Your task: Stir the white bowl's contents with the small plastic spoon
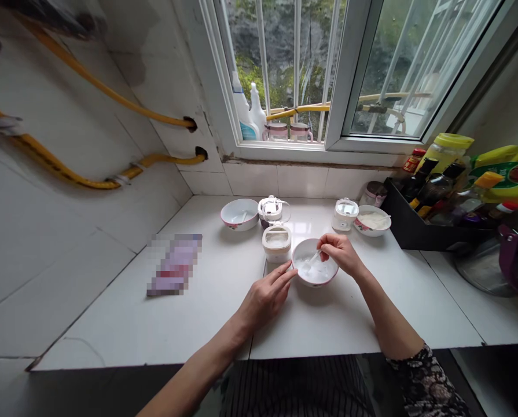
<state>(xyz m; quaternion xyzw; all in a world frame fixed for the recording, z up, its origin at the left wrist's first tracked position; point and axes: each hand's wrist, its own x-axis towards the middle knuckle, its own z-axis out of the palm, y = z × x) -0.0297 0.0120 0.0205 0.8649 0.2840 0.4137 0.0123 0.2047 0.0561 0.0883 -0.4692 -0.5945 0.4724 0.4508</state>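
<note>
While pinching, right hand [337, 253]: grip closed, thumb and fingertips pressed on the handle of the pale spoon, above the front bowl.
Pale spoon [314, 258]: slanted, lower end down among white contents; powder or liquid, cannot tell.
Front bowl [316, 283]: upright on the white table [189, 336], pink rim, between both hands.
Left hand [265, 296]: grip empty, fingers extended and close together, fingertips touching the bowl's near-left side; thumb hidden.
Front canister [276, 249]: white, just beside the bowl, beyond the left hand.
Rear canister [270, 209]: behind the front one, clear lid raised.
Rear bowl [234, 225]: left of the rear canister, light utensil inside.
Right canister [344, 217]: clear-topped, beyond the right hand.
Small bowl [370, 231]: beside the right canister, white contents, utensil across the rim.
Black bin [415, 234]: at right, crowded with bottles and a yellow-lidded jar.
Metal pot [480, 269]: in front of the bin, purple handle.
Packet [174, 266]: flat at left, purplish, pixelated, print unreadable.
Window [334, 145]: slid partly open, white bottles and pink-rimmed mugs [288, 133] at the sill.
Yellow hoses [154, 113]: along the left wall, into two holes.
</note>
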